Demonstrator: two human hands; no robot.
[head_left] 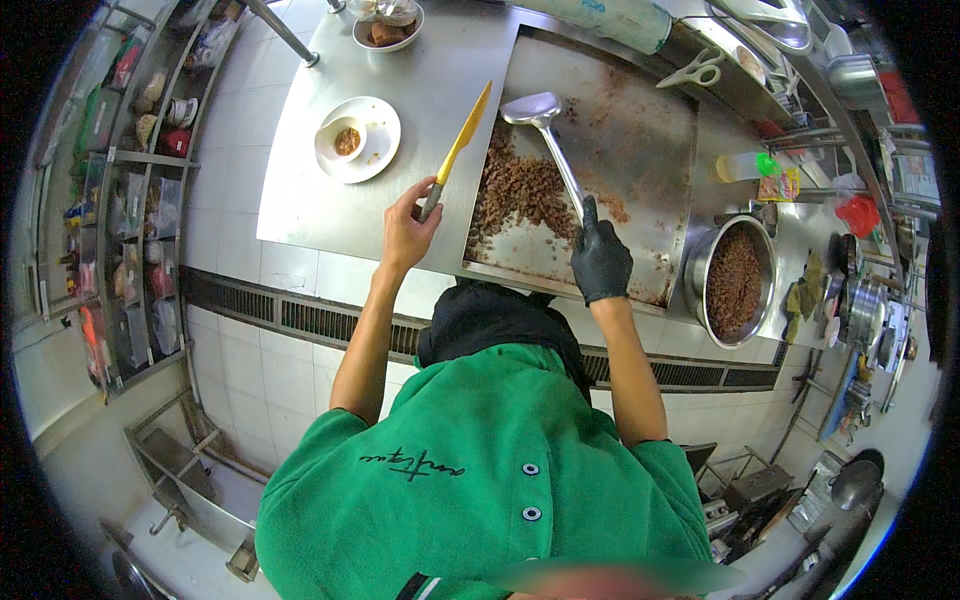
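My bare left hand [410, 228] is closed round the dark handle of a knife with a yellow blade [466, 132], its tip pointing up and away over the steel counter. In a black glove, my right hand [602, 258] grips the handle of a metal wok spatula [560, 155]. The spatula's broad head [531, 108] is over the flat griddle [640, 130], at the upper edge of a heap of brown crumbled mince [520, 190]. The mince covers the griddle's left part, and brown residue streaks the rest.
Left of the knife, a white plate [385, 135] carries a small cup of brown bits. A bowl [390, 40] with brown chunks stands farther back. At right are a steel pot [700, 285] of mince, a green-capped bottle [740, 167] and scissors [695, 70]. Shelving [150, 157] lines the left.
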